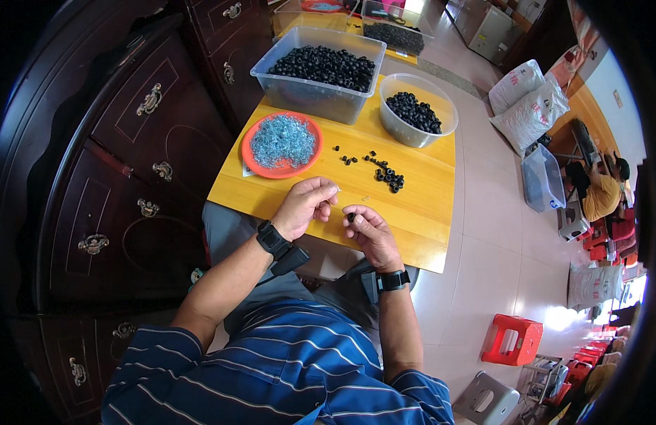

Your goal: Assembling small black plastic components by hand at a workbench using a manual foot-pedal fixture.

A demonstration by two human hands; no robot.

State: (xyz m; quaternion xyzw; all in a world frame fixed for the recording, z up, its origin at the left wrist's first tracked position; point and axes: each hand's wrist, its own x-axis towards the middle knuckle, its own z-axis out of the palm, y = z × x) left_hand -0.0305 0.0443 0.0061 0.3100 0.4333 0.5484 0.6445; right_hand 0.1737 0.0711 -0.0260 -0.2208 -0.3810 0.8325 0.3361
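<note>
Over the near edge of the yellow table (pixel 321 172), my two hands face each other with a small gap between them. My right hand (pixel 374 237) pinches a small black ring-like part (pixel 351 217) between thumb and fingers. My left hand (pixel 306 203) is closed in a pinch, with a tiny pale bit at its fingertips too small to name. Beyond it, a red-orange plate (pixel 247 150) bears a heap of small clear-blue pieces (pixel 284 140). Loose black rings (pixel 393 178) lie scattered on the tabletop past my right hand.
A large clear bin (pixel 306 103) and a round clear tub (pixel 407 133), both holding black parts, stand at the table's far side. Dark wooden cabinets (pixel 122 177) flank the left. Rightward are white sacks (pixel 530 106), a red stool (pixel 512 340), a grey stool (pixel 487 398) and a seated person (pixel 603 195).
</note>
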